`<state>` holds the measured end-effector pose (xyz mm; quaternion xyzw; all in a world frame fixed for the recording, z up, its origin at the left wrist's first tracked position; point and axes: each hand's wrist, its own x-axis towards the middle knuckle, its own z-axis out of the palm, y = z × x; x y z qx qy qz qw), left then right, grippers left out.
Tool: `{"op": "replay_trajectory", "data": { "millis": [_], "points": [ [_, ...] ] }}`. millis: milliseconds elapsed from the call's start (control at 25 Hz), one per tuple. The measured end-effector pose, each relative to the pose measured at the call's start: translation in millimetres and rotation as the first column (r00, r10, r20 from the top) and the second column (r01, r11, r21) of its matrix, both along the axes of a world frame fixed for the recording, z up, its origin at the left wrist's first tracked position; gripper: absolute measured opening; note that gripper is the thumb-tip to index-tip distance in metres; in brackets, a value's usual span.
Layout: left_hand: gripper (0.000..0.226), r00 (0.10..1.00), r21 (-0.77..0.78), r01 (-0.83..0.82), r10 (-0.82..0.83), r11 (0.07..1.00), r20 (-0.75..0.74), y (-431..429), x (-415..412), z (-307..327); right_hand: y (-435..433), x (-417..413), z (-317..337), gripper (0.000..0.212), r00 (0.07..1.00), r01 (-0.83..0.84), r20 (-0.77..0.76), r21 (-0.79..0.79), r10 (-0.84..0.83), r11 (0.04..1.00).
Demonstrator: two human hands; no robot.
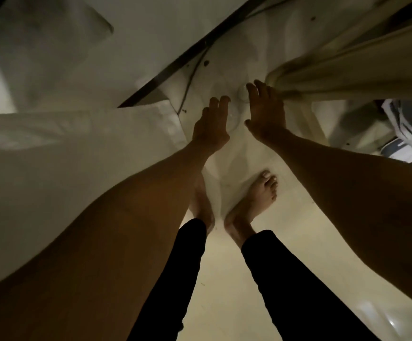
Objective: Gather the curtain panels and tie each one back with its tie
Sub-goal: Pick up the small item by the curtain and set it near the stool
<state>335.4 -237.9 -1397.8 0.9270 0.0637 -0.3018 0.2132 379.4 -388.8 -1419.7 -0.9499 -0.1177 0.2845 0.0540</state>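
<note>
While both arms reached down above the bare feet [256, 198], the left hand [211, 124] hung with fingers straight, holding nothing. The right hand [266, 112] was spread flat too, its edge just beside the bunched curtain [335, 67] at upper right; contact could not be told. A white panel [77, 134] hung at left, apart from both hands.

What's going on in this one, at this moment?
A person stands barefoot with both arms stretched forward. The right hand, fingers straight, lies against the edge of a gathered cream curtain. The left hand is open beside it, in front of a sheer panel that trails down around the feet. No tie shows, and nothing is tied back yet.
</note>
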Motion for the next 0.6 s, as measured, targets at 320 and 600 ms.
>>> {"op": "replay_trajectory", "data": {
  "millis": [320,600],
  "points": [
    [0.095,0.997,0.009,-0.075,0.075,0.997,0.000,11.5,-13.3,-46.4,20.2,26.4,-59.3,0.089,0.998,-0.059,-0.035,0.027,0.060,0.998],
    [0.093,0.993,0.013,-0.117,0.116,0.993,0.037,19.4,-13.7,-55.7,26.5,39.0,-58.9,0.044,0.998,-0.057,-0.033,0.060,0.059,0.997]
  ]
}}
